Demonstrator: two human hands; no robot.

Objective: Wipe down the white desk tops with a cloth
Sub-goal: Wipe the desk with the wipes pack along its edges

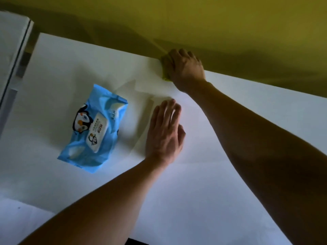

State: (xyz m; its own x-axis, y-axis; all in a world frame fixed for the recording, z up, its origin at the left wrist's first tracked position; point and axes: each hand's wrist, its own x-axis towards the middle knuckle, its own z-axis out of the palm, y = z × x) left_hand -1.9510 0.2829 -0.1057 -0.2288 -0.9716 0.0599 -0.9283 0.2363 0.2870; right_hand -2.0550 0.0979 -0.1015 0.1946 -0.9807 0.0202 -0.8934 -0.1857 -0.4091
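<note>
Right hand (pixel 185 68) presses a yellow-green cloth (pixel 165 75) (mostly hidden) at the white desk (pixel 230 174) edge — left hand (pixel 164 135) flat.

Far edge of white desk top (pixel 230 174) butts against yellow-green wall (pixel 212 23), no room to pass beyond it. Right hand (pixel 185 68) sits on a yellow cloth (pixel 165 77) right at that edge, its forearm crossing the desk's right half diagonally. Left hand (pixel 164 133) lies flat mid-desk, forearm running in from the near side. Blue wipes pack (pixel 93 128) lies just left of left hand, narrow open strip between them. Bare surface: far-left corner, near-left area, and the wedge between both forearms. Second white desk (pixel 10 50) stands left, across a dark gap.
</note>
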